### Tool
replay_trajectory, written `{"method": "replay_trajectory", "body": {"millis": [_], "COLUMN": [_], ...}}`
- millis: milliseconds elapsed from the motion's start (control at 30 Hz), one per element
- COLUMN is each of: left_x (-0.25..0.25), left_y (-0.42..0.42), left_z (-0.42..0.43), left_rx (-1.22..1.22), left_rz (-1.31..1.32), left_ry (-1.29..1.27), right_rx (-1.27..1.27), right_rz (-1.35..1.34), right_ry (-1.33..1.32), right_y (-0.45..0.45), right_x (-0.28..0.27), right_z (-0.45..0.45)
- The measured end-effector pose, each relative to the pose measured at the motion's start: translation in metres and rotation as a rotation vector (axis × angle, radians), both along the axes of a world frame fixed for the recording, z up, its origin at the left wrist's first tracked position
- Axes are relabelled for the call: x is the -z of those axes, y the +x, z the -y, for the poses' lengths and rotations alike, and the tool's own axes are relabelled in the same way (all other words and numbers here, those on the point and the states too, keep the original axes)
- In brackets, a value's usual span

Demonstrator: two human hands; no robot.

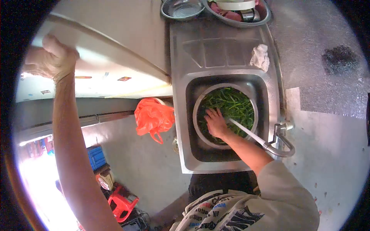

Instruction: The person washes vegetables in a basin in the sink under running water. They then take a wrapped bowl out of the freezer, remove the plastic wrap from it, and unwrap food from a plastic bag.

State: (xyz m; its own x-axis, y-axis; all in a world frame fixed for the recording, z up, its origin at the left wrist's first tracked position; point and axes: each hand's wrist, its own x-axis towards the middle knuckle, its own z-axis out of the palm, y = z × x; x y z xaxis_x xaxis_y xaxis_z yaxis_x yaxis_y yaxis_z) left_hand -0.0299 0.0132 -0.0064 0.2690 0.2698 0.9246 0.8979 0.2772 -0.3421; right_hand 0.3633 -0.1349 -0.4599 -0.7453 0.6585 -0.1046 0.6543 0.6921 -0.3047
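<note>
My right hand [216, 122] reaches into a round basin [196, 127] of leafy greens [231, 101], its fingers spread on top of them. The basin stands inside a steel sink [246, 166]. A white hose or water stream [246, 131] runs from the faucet [283, 148] down to the greens beside that hand; which of the two I cannot tell. My left hand [54, 57] is raised at the upper left against a white panel-like surface [115, 50]. Its thumb stands apart, the other fingers are partly lost in glare, and no object shows in it.
An orange plastic bag [154, 117] hangs left of the sink. Behind the basin, a crumpled white cloth [260, 57] lies on the drainboard [216, 50]. Metal bowls [183, 8] stand at the far end. A red stool [122, 204] and blue crate [96, 158] are at the lower left.
</note>
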Motion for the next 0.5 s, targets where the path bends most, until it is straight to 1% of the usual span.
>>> {"method": "replay_trajectory", "body": {"millis": [67, 100, 133, 200, 233, 267, 333, 367, 400, 433, 467, 500], "left_x": [-0.002, -0.002, -0.003, -0.004, -0.005, -0.007, -0.008, -0.010, -0.009, -0.008, -0.002, 0.002], "left_y": [0.012, 0.016, 0.017, 0.024, 0.028, 0.028, 0.033, 0.037, 0.036, 0.036, 0.035, 0.034], "left_z": [-0.002, -0.002, -0.003, -0.003, 0.000, 0.000, 0.002, 0.004, 0.002, 0.000, -0.003, -0.005], "left_rx": [0.051, 0.069, 0.086, 0.113, 0.126, 0.139, 0.163, 0.180, 0.178, 0.176, 0.203, 0.229], "left_rz": [-0.017, -0.025, -0.027, -0.032, -0.037, -0.033, -0.038, -0.033, -0.060, -0.087, -0.047, -0.006], "left_ry": [0.011, 0.012, 0.013, 0.017, 0.017, 0.017, 0.014, -0.007, 0.013, 0.034, 0.090, 0.146], "right_rx": [0.119, 0.156, 0.158, 0.360, 0.426, 0.427, 0.468, 0.459, 0.464, 0.490, 0.514, 0.476], "right_rz": [-0.308, -0.350, -0.346, -0.294, -0.320, -0.324, -0.215, -0.090, -0.096, -0.210, -0.321, -0.351], "right_ry": [-0.095, -0.059, -0.054, 0.038, 0.099, 0.100, 0.001, -0.025, -0.020, -0.009, 0.000, 0.080], "right_y": [0.008, 0.014, 0.020, 0.032, 0.036, 0.039, 0.043, 0.037, 0.031, 0.026, 0.020, 0.013], "right_x": [-0.019, -0.031, -0.041, -0.055, -0.044, -0.034, -0.020, -0.024, -0.029, -0.035, -0.041, -0.043], "right_z": [0.003, 0.005, 0.000, -0.006, -0.010, -0.013, -0.019, -0.024, -0.025, -0.022, -0.021, -0.025]}}
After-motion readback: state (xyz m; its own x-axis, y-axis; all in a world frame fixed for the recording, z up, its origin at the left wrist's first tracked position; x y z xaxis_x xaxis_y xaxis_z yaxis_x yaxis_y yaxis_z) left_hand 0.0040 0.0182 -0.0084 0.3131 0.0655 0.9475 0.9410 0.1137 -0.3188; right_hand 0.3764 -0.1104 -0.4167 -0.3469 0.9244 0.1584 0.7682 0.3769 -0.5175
